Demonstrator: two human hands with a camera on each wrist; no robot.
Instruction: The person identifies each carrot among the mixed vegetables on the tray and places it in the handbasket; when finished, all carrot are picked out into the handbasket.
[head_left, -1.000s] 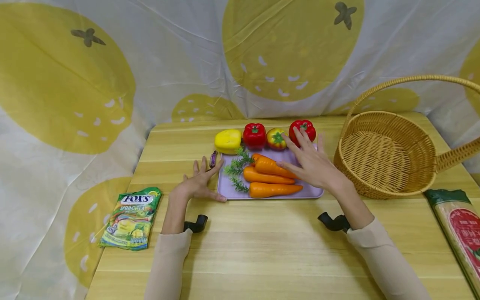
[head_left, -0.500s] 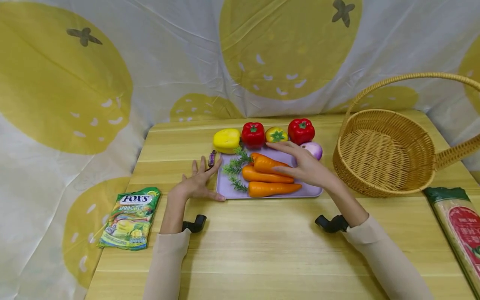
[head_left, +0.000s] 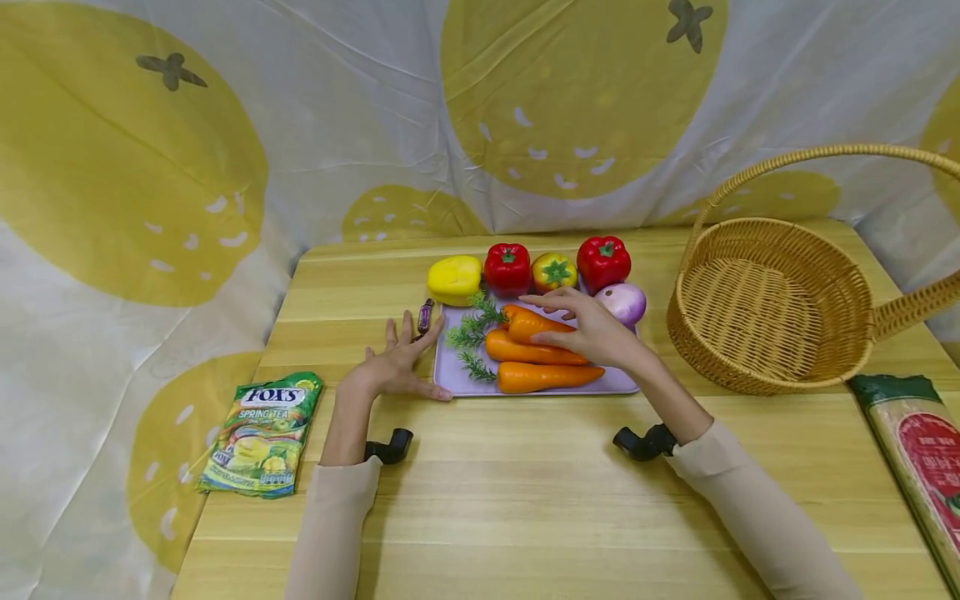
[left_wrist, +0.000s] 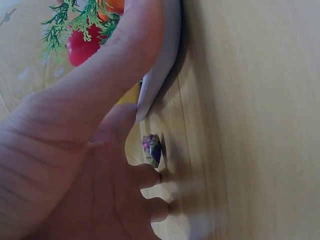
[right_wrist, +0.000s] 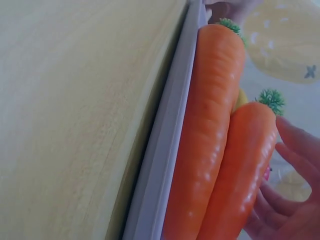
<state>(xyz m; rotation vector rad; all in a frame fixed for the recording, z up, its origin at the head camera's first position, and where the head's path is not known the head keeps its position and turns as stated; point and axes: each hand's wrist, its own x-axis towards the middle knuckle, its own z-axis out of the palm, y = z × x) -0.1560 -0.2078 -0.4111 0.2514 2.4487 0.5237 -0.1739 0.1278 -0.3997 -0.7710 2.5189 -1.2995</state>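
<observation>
In the head view, three orange toy carrots [head_left: 551,377] with green tops lie on a lilac tray [head_left: 465,387]. My right hand [head_left: 596,332] arches over the rearmost carrot [head_left: 528,324], fingers at its far side and thumb at its near side. The right wrist view shows these fingers [right_wrist: 295,205] loosely bent beyond the nearer carrots [right_wrist: 207,130]; firm contact is hard to tell. My left hand [head_left: 392,367] is spread at the tray's left edge, its thumb and index finger touching the rim. Past its fingertips lies a small purple-wrapped candy [left_wrist: 152,149].
A yellow pepper [head_left: 454,281], two red peppers [head_left: 507,268], a yellow-red fruit [head_left: 554,271] and a purple rounded vegetable [head_left: 624,304] line the back. A wicker basket [head_left: 772,375] stands right, near a long packet [head_left: 918,458]. A green candy bag [head_left: 262,437] lies left.
My right hand has moved left and down from above the red pepper and purple vegetable to the rearmost carrot, its fingers drawing closer together. The left hand stays at the tray edge.
</observation>
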